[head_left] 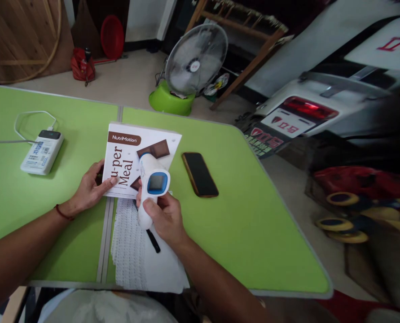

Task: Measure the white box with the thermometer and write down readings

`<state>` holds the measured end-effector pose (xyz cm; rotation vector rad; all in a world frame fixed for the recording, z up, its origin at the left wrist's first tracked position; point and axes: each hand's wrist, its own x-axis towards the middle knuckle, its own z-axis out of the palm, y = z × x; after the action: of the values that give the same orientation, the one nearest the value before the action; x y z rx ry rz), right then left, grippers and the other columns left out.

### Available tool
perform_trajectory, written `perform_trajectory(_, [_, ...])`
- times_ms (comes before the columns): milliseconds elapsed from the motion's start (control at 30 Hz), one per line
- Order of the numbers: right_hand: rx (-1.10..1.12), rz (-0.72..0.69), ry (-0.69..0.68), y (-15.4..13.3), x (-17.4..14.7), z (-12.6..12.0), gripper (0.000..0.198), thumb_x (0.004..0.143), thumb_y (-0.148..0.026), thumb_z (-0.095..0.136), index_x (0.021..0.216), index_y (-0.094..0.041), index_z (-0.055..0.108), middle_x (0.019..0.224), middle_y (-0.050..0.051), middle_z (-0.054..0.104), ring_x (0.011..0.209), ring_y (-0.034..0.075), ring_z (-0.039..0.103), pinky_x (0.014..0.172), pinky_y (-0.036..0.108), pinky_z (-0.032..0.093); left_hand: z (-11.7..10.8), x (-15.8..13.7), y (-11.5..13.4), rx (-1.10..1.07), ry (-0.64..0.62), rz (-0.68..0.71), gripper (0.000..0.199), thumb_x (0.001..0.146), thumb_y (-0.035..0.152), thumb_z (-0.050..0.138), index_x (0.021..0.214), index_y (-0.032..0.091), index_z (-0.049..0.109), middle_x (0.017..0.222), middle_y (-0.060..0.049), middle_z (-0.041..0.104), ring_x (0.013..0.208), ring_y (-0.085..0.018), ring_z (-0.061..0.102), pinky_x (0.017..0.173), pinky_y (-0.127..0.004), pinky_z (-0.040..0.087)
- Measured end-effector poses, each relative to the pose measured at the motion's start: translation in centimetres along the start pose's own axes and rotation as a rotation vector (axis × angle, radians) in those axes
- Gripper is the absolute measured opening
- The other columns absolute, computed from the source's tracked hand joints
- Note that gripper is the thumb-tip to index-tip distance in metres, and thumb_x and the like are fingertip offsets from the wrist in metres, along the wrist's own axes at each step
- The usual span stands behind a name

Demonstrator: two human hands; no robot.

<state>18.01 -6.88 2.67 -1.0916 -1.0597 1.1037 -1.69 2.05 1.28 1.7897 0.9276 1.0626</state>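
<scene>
My left hand (94,184) grips the lower left edge of a white box (146,134) printed with brown "NutriMotion" lettering, thumb across its front. In my right hand (166,217) is a white infrared thermometer (147,170) with a blue-rimmed screen, its handle wrapped by my fingers. The thermometer is in front of the box and hides part of its print; whether they touch I cannot tell. Beneath my right hand lie handwritten paper sheets (130,251) with a black pen (153,241) on them.
On the green folding table (247,233), a smartphone (200,174) lies to the right. A white power bank (43,152) with a cable is at the left. Beyond the table stand a fan (196,63) on a green stool (171,99) and a white scooter (307,107).
</scene>
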Motion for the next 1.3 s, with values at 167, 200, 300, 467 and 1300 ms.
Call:
perform_trajectory(167, [-0.06, -0.031, -0.016, -0.1, -0.2, -0.5, 0.033, 0.076, -0.053, 0.079, 0.089, -0.024, 0.07, 0.077, 0.001, 0.07, 0.067, 0.017, 0.06, 0.066, 0.034, 0.055, 0.0, 0.0, -0.4, -0.03, 0.018, -0.007, 0.052, 0.091, 0.058, 0.069, 0.126, 0.019, 0.061, 0.125, -0.015, 0.066, 0.114, -0.033, 0.065, 0.097, -0.052, 0.057])
perform_trajectory(200, [-0.087, -0.038, -0.029, -0.2, -0.1, -0.7, 0.032, 0.077, -0.053, 0.079, 0.088, -0.024, 0.069, 0.079, 0.001, 0.071, 0.069, 0.017, 0.062, 0.068, 0.035, 0.056, 0.0, 0.0, -0.5, -0.001, 0.034, 0.004, 0.053, 0.092, 0.059, 0.068, 0.127, 0.019, 0.06, 0.126, -0.015, 0.065, 0.115, -0.033, 0.064, 0.099, -0.054, 0.056])
perform_trajectory(300, [-0.206, -0.041, -0.074, -0.5, 0.2, -2.2, 0.031, 0.075, -0.049, 0.081, 0.094, -0.025, 0.07, 0.089, 0.002, 0.074, 0.077, 0.019, 0.066, 0.076, 0.038, 0.059, -0.1, 0.1, -0.9, 0.098, 0.085, 0.038, 0.058, 0.091, 0.062, 0.067, 0.13, 0.021, 0.058, 0.124, -0.015, 0.063, 0.117, -0.034, 0.061, 0.102, -0.055, 0.054])
perform_trajectory(467, [-0.523, 0.02, -0.163, -0.8, 1.3, -6.3, 0.043, 0.074, -0.038, 0.078, 0.114, -0.023, 0.07, 0.108, 0.007, 0.075, 0.095, 0.025, 0.069, 0.085, 0.042, 0.058, -0.1, 0.4, -1.6, 0.152, 0.146, 0.058, 0.074, 0.09, 0.067, 0.067, 0.143, 0.019, 0.048, 0.129, -0.017, 0.056, 0.121, -0.035, 0.058, 0.097, -0.051, 0.056])
perform_trajectory(1300, [-1.034, -0.199, -0.337, -0.9, -1.0, -5.2, 0.023, 0.09, -0.045, 0.068, 0.082, -0.025, 0.06, 0.073, 0.002, 0.064, 0.063, 0.017, 0.057, 0.059, 0.031, 0.043, 0.4, -0.5, -2.1, 0.741, -0.104, -0.144, 0.144, 0.06, 0.102, 0.058, 0.158, 0.002, 0.025, 0.163, -0.035, 0.025, 0.155, -0.054, 0.015, 0.123, -0.069, 0.003])
